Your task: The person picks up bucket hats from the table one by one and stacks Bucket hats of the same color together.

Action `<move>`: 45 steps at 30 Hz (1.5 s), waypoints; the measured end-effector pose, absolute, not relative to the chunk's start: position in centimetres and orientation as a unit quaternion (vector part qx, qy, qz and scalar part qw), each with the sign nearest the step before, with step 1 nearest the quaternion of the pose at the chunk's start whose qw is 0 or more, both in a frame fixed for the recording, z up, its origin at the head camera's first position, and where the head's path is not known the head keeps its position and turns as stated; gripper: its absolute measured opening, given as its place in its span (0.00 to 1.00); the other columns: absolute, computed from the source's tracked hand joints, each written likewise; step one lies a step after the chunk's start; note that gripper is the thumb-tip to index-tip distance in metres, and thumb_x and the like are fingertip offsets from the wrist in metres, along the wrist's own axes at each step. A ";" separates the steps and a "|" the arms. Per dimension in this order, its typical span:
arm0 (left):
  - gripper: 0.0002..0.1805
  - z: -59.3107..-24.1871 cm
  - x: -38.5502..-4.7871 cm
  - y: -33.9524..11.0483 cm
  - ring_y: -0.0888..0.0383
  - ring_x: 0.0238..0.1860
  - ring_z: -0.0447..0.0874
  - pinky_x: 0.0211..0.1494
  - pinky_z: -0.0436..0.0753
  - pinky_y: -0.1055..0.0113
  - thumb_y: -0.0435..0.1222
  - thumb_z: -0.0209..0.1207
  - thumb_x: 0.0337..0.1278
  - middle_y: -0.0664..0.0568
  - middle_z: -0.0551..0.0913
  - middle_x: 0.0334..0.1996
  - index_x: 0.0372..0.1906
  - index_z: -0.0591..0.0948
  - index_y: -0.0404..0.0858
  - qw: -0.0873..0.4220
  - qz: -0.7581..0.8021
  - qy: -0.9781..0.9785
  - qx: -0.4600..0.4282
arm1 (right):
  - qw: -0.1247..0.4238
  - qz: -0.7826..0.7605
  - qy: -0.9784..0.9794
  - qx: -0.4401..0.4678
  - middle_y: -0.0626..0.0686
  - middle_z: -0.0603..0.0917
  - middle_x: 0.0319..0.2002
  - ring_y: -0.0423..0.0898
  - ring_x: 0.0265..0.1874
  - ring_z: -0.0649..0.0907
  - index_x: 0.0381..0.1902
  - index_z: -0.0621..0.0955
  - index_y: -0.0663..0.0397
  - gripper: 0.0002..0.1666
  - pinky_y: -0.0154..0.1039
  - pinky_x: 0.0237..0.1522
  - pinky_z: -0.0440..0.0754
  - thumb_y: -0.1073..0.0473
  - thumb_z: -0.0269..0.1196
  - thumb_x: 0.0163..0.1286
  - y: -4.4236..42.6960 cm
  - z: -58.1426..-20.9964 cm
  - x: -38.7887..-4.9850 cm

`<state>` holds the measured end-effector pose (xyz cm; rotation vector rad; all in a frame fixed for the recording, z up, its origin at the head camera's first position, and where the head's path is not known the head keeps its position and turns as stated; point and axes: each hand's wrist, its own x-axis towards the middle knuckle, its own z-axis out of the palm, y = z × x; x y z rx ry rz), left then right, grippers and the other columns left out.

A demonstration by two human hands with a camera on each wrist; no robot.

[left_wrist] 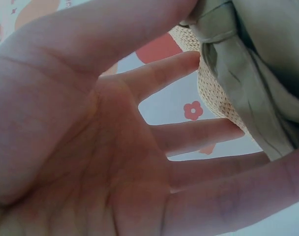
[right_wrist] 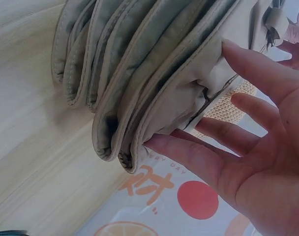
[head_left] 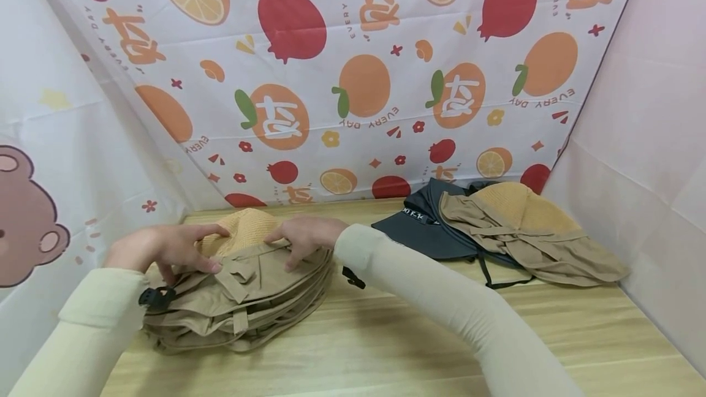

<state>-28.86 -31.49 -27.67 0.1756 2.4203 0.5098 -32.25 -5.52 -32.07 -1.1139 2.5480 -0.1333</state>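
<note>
A stack of khaki cloth sun hats with straw-weave crowns lies on the left part of the table. On its left side, my left hand touches the top hat with spread fingers. My right hand rests on the stack's right side, its thumb and fingertips against the top hat. The left wrist view shows the left palm with long, spread fingers beside the straw crown and cloth. In the right wrist view, several layered brims hang near the fingers of the right hand.
At the back right, another khaki hat with a straw crown lies partly over a dark cap with a black strap. Fruit-printed cloth covers the back wall. Pale cloth walls stand on both sides of the wooden tabletop.
</note>
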 end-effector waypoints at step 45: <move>0.32 -29.2 -18.2 -16.8 0.48 0.68 0.80 0.66 0.81 0.48 0.40 0.71 0.61 0.50 0.79 0.68 0.71 0.76 0.50 -0.073 0.107 0.902 0.413 | -0.010 -0.281 0.926 -0.251 0.64 0.81 0.64 0.66 0.60 0.82 0.72 0.74 0.56 0.32 0.60 0.57 0.83 0.51 0.64 0.76 24.0 -33.0 -26.2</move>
